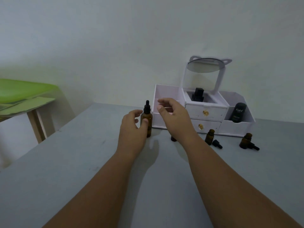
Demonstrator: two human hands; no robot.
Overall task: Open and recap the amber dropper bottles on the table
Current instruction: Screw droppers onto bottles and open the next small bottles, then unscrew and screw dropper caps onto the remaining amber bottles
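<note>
A tall amber dropper bottle (146,124) stands upright with its black dropper cap (147,108) on, left of the white organizer. My left hand (132,127) holds its body, thumb on the front and forefinger at its shoulder. To the right of the cap and slightly above it, my right hand (172,115) hovers with loosely curled fingers, holding nothing. Two small amber bottles (209,137) (245,141) stand uncapped to the right, each with a black dropper cap (217,144) (254,146) lying beside it. A dark object (172,139) peeks out behind my right wrist.
A white drawer organizer (205,112) with a tilted mirror (205,65) stands against the wall. It holds a black bottle (197,95) and a dark Kahf container (238,112). A green-topped piece of furniture (24,92) stands left of the grey table (82,162).
</note>
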